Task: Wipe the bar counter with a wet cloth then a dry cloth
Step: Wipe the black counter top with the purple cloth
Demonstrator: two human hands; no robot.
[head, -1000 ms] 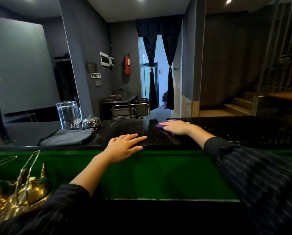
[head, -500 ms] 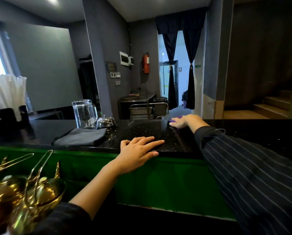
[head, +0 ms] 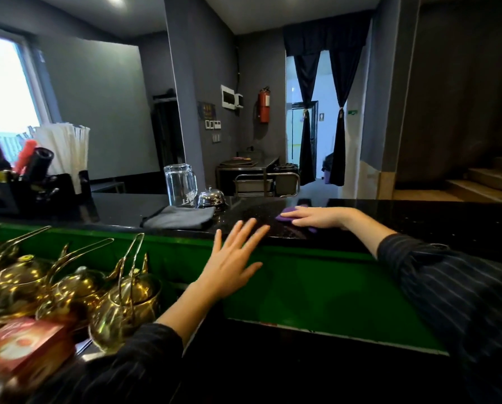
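Left hand [head: 234, 259] has slid back off the counter [head: 419, 220]. It now sits lower, in front of the green panel [head: 325, 290], with only the fingertips reaching the front edge. Fingers spread wide, holding nothing; can't tell if the tips touch the edge. Right hand [head: 314, 217] stays on the purple cloth [head: 286, 214], fingers straight and together, pressing it flat mid-counter, toward the far edge. Grey cloth [head: 179, 217] lies folded near the front edge, left of both hands and apart from them. Pitcher [head: 180, 185] and bell [head: 212, 198] stand just behind the grey cloth. Bare black counter runs right of the right forearm to the frame edge. Brass teapots [head: 124, 298] crowd the lower left, below the counter, near the left forearm.
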